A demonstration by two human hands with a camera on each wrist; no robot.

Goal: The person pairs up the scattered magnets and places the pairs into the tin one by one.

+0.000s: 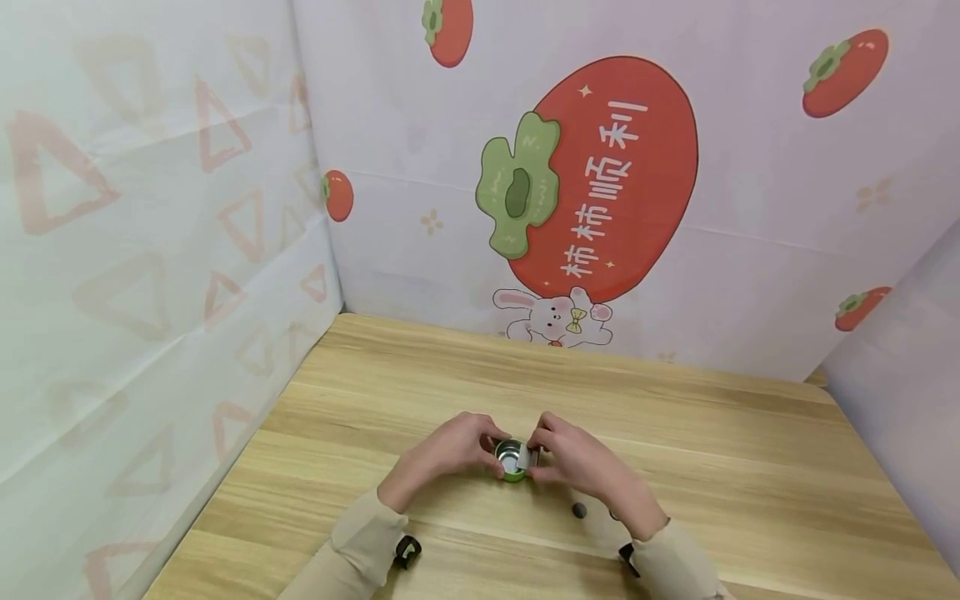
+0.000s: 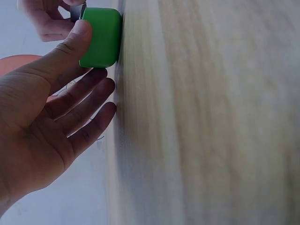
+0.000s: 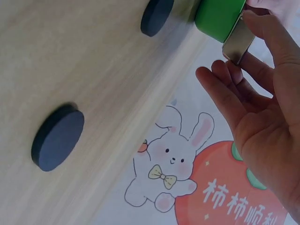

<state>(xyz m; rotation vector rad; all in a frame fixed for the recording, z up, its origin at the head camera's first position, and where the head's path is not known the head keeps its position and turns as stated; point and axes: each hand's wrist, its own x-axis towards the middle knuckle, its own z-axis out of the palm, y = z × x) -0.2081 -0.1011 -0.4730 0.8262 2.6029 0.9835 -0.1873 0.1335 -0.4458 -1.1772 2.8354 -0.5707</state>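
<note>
A small round green tin (image 1: 513, 477) with a shiny silver inside stands without a lid on the wooden table. My left hand (image 1: 459, 446) holds it from the left, thumb on the near wall (image 2: 101, 37) and fingers around the far side. Between its thumb and fingers, my right hand (image 1: 577, 457) pinches a flat, silvery rectangular metal piece (image 3: 239, 41). This piece overlaps the tin's right rim in the head view. Two dark round discs lie nearer me, one disc (image 3: 58, 137) partly covered by the right forearm in the head view, the other disc (image 1: 579, 510) in plain sight.
The wood-grain table (image 1: 420, 358) meets a printed backdrop (image 1: 405, 267) with persimmons and a rabbit behind. Pale cloth walls (image 1: 150, 250) close off the left and right sides. Black straps (image 1: 407, 552) sit at both wrists.
</note>
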